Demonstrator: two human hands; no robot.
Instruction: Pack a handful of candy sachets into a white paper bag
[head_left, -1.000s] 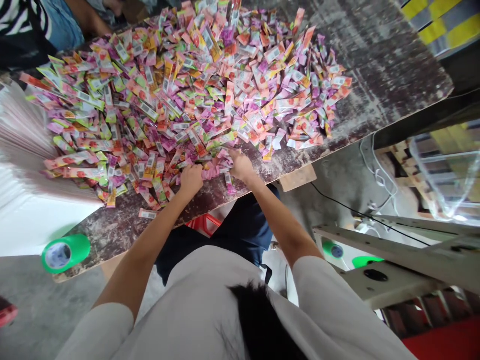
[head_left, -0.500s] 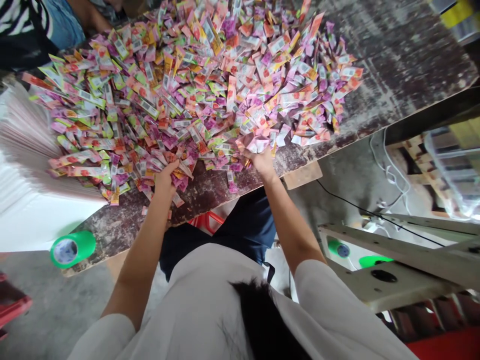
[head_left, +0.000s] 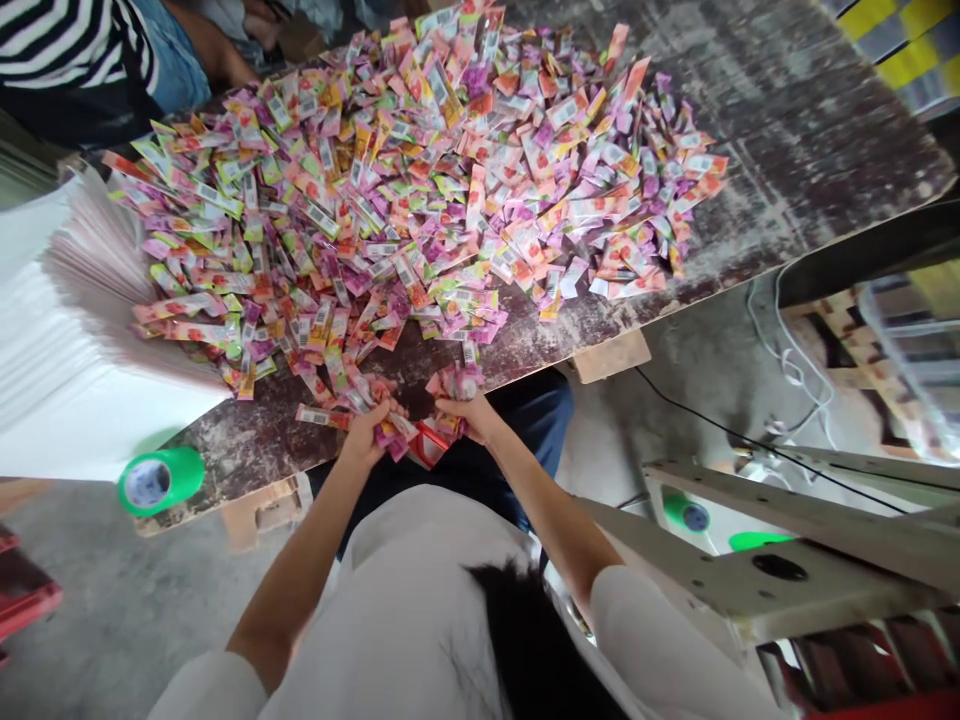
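A wide heap of small printed stick sachets (head_left: 420,180), pink, purple, orange and green, covers much of the worn dark table (head_left: 795,130). At the near table edge, my left hand (head_left: 367,432) is closed on a bunch of these sachets, with the thumb on top. My right hand (head_left: 471,415) grips another bunch just to the right, a small gap away. Some sachets stick out between the two hands above my lap. One loose sachet (head_left: 322,416) lies beside my left hand.
A thick stack of white sheets or bags (head_left: 82,340) stands at the table's left end, with a green tape roll (head_left: 162,480) in front. Another person's arm (head_left: 214,45) shows at the upper left. A metal frame (head_left: 795,560) and cables are at the right.
Both hands have drawn back from the heap toward my body and closer together, bringing bunches of sachets to the table edge. The view has shifted slightly.
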